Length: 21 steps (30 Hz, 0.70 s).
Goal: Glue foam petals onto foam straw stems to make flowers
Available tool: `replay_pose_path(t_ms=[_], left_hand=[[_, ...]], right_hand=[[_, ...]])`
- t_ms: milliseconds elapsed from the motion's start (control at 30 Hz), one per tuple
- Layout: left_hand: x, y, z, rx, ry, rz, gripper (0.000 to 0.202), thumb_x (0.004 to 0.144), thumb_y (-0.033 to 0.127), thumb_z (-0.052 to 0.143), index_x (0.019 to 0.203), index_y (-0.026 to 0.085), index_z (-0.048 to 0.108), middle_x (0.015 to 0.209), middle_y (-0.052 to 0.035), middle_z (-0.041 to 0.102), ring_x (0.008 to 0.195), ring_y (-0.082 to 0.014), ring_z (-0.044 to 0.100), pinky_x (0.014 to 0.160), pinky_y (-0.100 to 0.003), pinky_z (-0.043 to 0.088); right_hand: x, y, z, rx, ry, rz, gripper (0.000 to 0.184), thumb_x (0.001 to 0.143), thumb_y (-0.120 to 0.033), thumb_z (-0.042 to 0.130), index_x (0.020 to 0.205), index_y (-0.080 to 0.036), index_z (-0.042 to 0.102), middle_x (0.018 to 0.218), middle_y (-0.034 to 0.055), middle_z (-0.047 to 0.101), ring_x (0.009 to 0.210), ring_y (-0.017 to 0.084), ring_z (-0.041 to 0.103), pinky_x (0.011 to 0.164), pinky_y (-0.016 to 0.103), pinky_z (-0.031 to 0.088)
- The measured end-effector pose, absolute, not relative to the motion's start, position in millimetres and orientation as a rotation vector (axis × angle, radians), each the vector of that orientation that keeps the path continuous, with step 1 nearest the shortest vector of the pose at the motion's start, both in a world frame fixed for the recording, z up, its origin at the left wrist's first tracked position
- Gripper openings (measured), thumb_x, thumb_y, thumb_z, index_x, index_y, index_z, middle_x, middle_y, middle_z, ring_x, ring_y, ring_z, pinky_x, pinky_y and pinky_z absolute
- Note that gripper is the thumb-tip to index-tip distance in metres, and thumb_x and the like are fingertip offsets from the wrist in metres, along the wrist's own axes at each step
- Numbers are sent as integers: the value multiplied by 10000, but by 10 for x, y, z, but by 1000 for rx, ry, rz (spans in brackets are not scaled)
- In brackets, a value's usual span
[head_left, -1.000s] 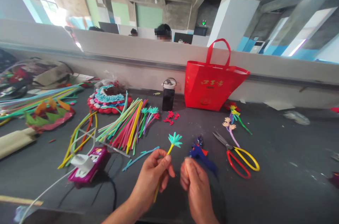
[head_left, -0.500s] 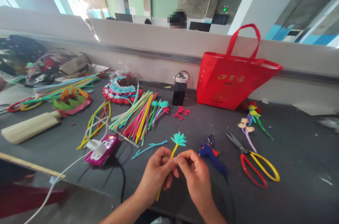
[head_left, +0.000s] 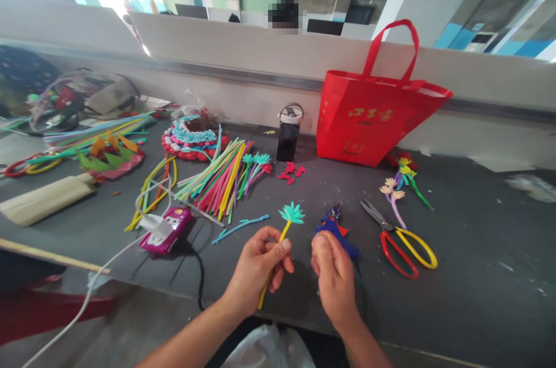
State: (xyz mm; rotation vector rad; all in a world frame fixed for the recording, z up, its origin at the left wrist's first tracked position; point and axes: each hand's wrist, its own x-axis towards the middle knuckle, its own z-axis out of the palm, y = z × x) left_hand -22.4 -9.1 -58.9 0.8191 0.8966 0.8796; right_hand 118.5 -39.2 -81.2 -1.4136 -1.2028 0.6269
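Note:
My left hand [head_left: 257,268] is closed around the yellow stem of a small craft flower with a teal head [head_left: 291,214], held upright over the dark table [head_left: 469,252]. My right hand [head_left: 332,276] is just to the right of it, fingers curled with thumb pressed to fingertips; nothing that I can make out shows in them. A blue glue gun [head_left: 335,231] lies right behind my right hand. Scissors [head_left: 402,239] with red and yellow handles lie to the right of the glue gun.
A bundle of coloured stems [head_left: 219,178] and a purple power strip [head_left: 169,229] with a white plug lie at the left. A red tote bag [head_left: 369,119], a dark bottle [head_left: 287,135] and finished flowers [head_left: 402,182] stand further back. A person sits beyond the partition.
My right hand, which touched the stem beside my left fingers half a second ago, has pulled away to the right. The view has shifted slightly.

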Motion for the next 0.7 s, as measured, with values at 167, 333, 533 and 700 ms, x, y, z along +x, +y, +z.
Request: replay_pose_path(t_ms=[167, 333, 533, 700], left_hand=[[-201, -143, -590, 827, 883, 868, 343, 797, 461, 660, 850, 204, 440, 557, 28, 645, 298, -46, 403, 297, -130, 229], [-169, -211, -597, 865, 889, 847, 389, 756, 484, 690, 844, 205, 435, 526, 37, 627, 283, -54, 408, 295, -137, 232], [-216, -216, -556, 750, 881, 887, 336, 828, 499, 605, 823, 195, 460, 523, 31, 614, 282, -41, 373, 302, -141, 207], [-290, -231, -506, 682, 853, 900, 337, 842, 508, 583, 828, 184, 491, 517, 28, 597, 281, -45, 373, 304, -154, 208]], right_hand=[[1211, -472, -640, -1382, -1395, 574, 363, 945, -365, 481, 616, -213, 466, 583, -35, 448, 544, 119, 426, 550, 235, 362], [1165, -479, -519, -1342, -1457, 664, 164, 895, -347, 580, 815, -217, 640, 773, 22, 626, 697, 162, 564, 629, 251, 440], [1237, -534, -696, -1457, -1223, 646, 303, 954, -423, 441, 755, -213, 530, 657, -19, 517, 600, 134, 470, 577, 242, 384], [1282, -663, -834, -1478, -1246, 551, 396, 959, -436, 421, 631, -218, 395, 569, -56, 359, 528, 110, 368, 541, 238, 337]])
